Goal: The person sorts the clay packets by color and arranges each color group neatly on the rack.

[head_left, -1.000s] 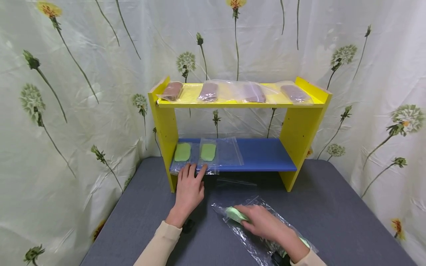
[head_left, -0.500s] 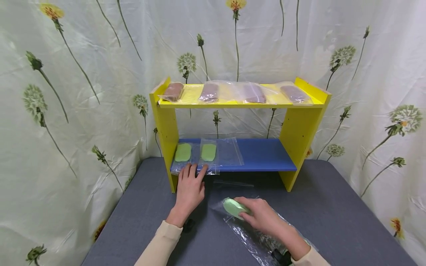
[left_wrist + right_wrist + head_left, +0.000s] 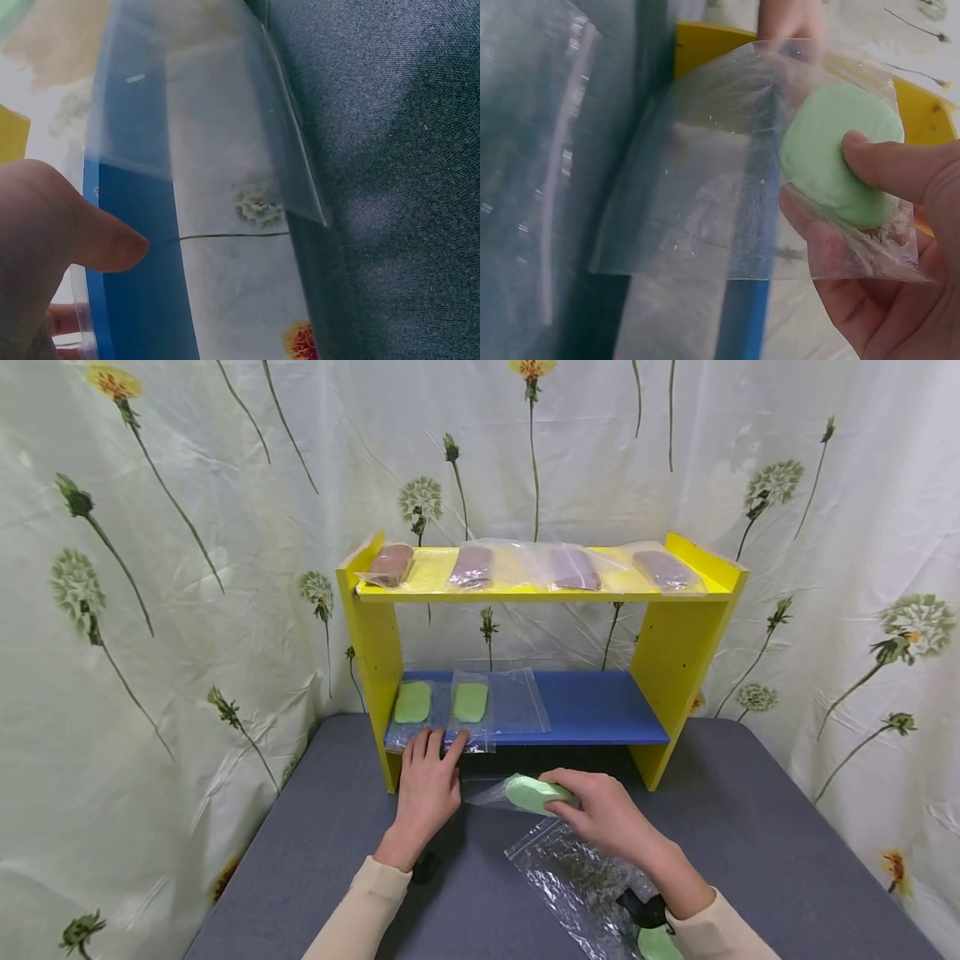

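Note:
My right hand [image 3: 603,810] pinches a light green soap-like bar [image 3: 531,794] in a clear zip bag [image 3: 697,202], above the table in front of the shelf. In the right wrist view the thumb presses on the bar's face, the fingers lie behind it, and the bag hangs loose to one side. My left hand [image 3: 427,785] rests its extended fingers at the front edge of the blue shelf [image 3: 600,706], over the bags there. Two bagged green bars lie on that shelf, a left one [image 3: 412,702] and a right one [image 3: 470,702].
Several bagged brownish bars, one at the left end [image 3: 392,564], lie along the yellow top shelf [image 3: 517,597]. Clear bags [image 3: 573,877] and another green bar [image 3: 658,943] lie on the grey table [image 3: 750,827] under my right forearm. A flowered curtain [image 3: 825,568] hangs behind.
My right hand has lifted the bagged green bar from the bags on the table and moved it forward, up toward the shelf. The left hand has stayed in place.

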Tool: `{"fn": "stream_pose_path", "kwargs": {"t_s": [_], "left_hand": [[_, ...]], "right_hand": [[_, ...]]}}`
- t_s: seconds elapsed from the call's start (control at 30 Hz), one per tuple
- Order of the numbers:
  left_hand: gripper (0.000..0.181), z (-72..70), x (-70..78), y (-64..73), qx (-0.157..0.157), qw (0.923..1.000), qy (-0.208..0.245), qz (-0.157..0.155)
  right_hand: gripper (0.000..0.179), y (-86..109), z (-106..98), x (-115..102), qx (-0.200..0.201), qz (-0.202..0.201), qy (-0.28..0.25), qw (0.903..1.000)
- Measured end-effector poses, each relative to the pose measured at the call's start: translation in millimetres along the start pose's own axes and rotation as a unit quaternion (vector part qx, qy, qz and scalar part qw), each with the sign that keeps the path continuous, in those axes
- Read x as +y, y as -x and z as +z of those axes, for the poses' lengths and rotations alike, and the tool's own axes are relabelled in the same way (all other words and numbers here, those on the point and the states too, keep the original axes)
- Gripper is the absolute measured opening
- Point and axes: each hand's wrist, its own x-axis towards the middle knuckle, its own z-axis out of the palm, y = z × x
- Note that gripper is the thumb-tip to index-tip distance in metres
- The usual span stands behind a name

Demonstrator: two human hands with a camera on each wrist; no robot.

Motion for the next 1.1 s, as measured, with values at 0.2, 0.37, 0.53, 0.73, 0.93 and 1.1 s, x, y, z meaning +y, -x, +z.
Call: {"fn": "stream_pose_path", "kwargs": {"t_s": [0.2, 0.37, 0.53, 0.73, 0.93, 1.1], "left_hand": [[0.064, -1.0, -0.6, -1.3, -0.01, 0.9999, 0.008, -0.004], [0.07, -2.6, -1.3, -3.4, -0.013, 0.9999, 0.008, 0.001], [0.075, -3.5, -1.0, -3.0, -0.012, 0.9998, 0.016, 0.0], [0.074, -4.3, -0.1, -2.7, -0.024, 0.9993, 0.027, -0.007], [0.071, -4.3, -0.5, -3.2, -0.017, 0.9995, 0.026, -0.005], [0.069, -3.4, -1.7, -2.9, -0.009, 0.9997, 0.021, -0.003]], "right_hand": [[0.032, -16.4, -19, 1, 0.032, -0.007, -0.024, 0.9992], [0.031, -32.8, -34, 7, 0.061, -0.006, -0.059, 0.9964], [0.031, -47.2, -43, 18, 0.098, 0.016, -0.083, 0.9916], [0.031, -60.3, -42, 34, 0.148, 0.068, -0.119, 0.9794], [0.036, -73.6, -40, 50, 0.165, 0.119, -0.232, 0.9512], [0.042, -82.4, -37, 64, 0.173, 0.171, -0.363, 0.8998]]}}
